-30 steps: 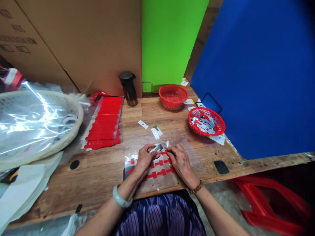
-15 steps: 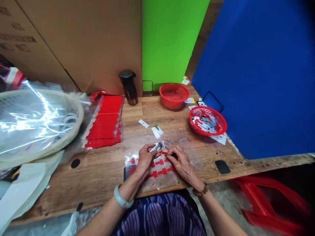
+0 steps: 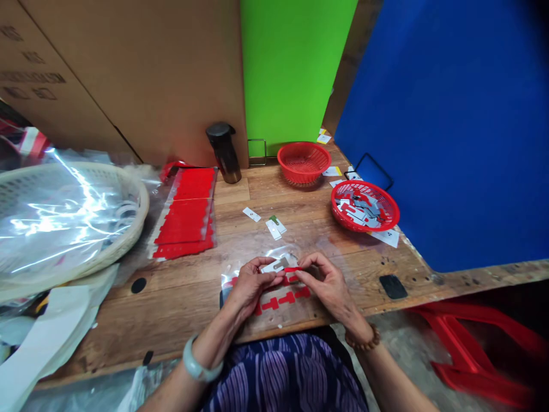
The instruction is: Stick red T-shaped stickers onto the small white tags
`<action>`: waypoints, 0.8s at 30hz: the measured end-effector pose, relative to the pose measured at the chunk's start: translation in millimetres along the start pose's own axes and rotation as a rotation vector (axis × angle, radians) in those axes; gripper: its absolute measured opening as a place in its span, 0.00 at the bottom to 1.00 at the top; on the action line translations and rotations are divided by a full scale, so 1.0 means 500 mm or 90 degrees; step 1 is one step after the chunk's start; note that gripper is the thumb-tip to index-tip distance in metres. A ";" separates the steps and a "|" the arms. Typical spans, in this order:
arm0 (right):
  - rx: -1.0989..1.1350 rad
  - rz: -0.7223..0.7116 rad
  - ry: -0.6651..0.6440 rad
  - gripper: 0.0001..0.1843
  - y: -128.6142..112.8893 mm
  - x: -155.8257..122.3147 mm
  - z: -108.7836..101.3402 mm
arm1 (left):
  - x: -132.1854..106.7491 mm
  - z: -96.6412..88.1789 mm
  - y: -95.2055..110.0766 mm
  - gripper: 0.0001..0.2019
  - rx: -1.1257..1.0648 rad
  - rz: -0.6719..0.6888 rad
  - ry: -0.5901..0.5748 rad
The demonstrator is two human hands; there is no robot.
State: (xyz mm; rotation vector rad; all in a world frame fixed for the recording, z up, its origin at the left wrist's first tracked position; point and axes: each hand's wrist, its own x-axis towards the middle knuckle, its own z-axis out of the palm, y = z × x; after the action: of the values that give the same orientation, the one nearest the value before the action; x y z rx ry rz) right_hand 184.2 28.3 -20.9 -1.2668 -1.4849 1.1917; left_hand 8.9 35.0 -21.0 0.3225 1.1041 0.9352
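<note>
My left hand [image 3: 252,283] pinches a small grey metal piece [image 3: 277,265] just above a clear sheet [image 3: 286,298] that carries several red T-shaped stickers. My right hand [image 3: 326,281] pinches one red sticker [image 3: 293,269] by its end, right beside the metal piece. Both hands hover over the sheet near the front edge of the wooden table [image 3: 240,246]. Their fingers are closed on what they hold.
A red basket [image 3: 365,206] with grey and red pieces sits at the right, an empty red basket [image 3: 303,162] behind it. A stack of red sticker sheets [image 3: 187,212], a dark flask [image 3: 223,151], a big white basket [image 3: 72,217] with plastic wrap and small white tags [image 3: 274,227] lie around.
The right hand has lifted a red sticker off the sheet and brought it up to the metal piece in the left hand. The view shifted slightly.
</note>
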 end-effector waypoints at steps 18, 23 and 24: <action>-0.029 -0.018 -0.012 0.03 -0.036 -0.004 0.035 | -0.070 -0.002 0.002 0.19 0.010 -0.019 -0.018; -0.025 -0.019 -0.007 0.03 -0.034 -0.006 0.042 | -0.071 0.004 0.001 0.19 0.012 -0.017 -0.015; -0.026 -0.019 -0.005 0.03 -0.034 -0.006 0.043 | -0.071 0.005 0.001 0.19 0.010 -0.016 -0.019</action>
State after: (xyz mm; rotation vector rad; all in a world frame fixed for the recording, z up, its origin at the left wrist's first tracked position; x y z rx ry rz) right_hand 160.5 21.5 -8.7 -1.2633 -1.5362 1.1535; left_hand 6.0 8.4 2.2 0.3346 1.0863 0.8974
